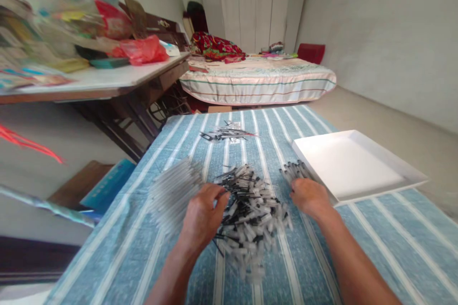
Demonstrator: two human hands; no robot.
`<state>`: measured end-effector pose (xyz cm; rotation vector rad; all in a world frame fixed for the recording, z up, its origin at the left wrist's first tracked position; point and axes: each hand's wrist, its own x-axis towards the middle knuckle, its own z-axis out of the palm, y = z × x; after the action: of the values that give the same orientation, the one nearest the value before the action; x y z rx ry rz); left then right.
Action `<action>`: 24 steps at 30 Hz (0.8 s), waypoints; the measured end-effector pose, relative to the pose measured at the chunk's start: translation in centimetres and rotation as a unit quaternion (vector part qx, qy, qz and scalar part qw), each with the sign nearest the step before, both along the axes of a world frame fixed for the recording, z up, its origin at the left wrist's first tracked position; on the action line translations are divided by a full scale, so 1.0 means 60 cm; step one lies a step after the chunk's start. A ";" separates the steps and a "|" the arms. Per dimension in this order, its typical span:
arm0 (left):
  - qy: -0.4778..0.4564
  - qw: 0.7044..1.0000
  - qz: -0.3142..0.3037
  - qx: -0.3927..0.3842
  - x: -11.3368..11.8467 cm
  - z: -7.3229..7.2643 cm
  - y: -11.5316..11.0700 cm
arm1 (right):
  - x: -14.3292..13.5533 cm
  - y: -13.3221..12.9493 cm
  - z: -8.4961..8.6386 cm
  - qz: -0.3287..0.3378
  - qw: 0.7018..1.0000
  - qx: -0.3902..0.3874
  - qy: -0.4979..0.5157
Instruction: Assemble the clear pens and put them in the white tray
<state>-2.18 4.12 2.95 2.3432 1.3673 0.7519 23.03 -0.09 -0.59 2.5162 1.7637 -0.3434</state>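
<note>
My left hand (204, 214) is at the left side of a heap of small clear and black pen parts (250, 224). Its fingers are curled together, and what they hold, if anything, is hidden. Left of it lies a row of clear pen barrels (173, 195), side by side and slightly blurred. On the right, my right hand (310, 196) is closed at the near end of a small bunch of pens (296, 169). Their dark ends point away from me, next to the wall of a shallow white tray (379, 194). Exactly how many pens the fingers grip cannot be seen.
A smaller scatter of black thin parts (227, 133) lies farther back on the blue striped tablecloth (136, 243). At the left stands a wooden table (143, 72) with plastic bags on it. Beyond the far edge is a bed (257, 81).
</note>
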 end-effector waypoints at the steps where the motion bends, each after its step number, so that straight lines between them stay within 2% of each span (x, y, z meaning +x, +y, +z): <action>1: -0.019 1.000 -0.009 -0.013 0.013 -0.003 -0.011 | -0.005 0.002 -0.002 0.002 1.000 -0.005 -0.005; 6: -0.105 0.988 -0.024 -0.108 0.050 -0.018 -0.044 | -0.011 0.001 0.015 -0.009 1.000 -0.003 -0.019; 8: -0.188 0.965 0.002 -0.184 0.059 -0.021 -0.052 | -0.020 -0.010 0.031 0.005 0.999 0.044 0.006; 10: -0.307 0.911 0.031 -0.276 0.069 -0.020 -0.059 | -0.043 -0.026 0.045 0.059 0.988 0.122 0.079; 12: -0.435 0.828 0.042 -0.350 0.079 -0.014 -0.065 | -0.078 -0.042 0.053 0.138 0.954 0.185 0.192; 13: -0.498 0.782 0.043 -0.372 0.084 -0.010 -0.066 | -0.097 -0.049 0.054 0.155 0.934 0.201 0.249; 15: -0.604 0.695 0.053 -0.386 0.090 0.000 -0.068 | -0.132 -0.060 0.053 0.158 0.897 0.200 0.362; 17: -0.665 0.637 0.066 -0.385 0.092 0.008 -0.069 | -0.156 -0.065 0.049 0.139 0.858 0.175 0.462; 19: -0.671 0.622 0.062 -0.399 0.091 0.013 -0.072 | -0.168 -0.067 0.047 0.115 0.821 0.156 0.538; 22: -0.626 0.635 0.038 -0.451 0.089 0.014 -0.077 | -0.176 -0.070 0.046 0.090 0.778 0.168 0.599; 24: -0.613 0.640 0.047 -0.461 0.087 0.013 -0.079 | -0.181 -0.075 0.043 0.084 0.760 0.177 0.620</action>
<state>3.06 -0.64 3.70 0.5792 0.7978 0.9971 12.18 -4.60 1.99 2.3608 2.5018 -2.2648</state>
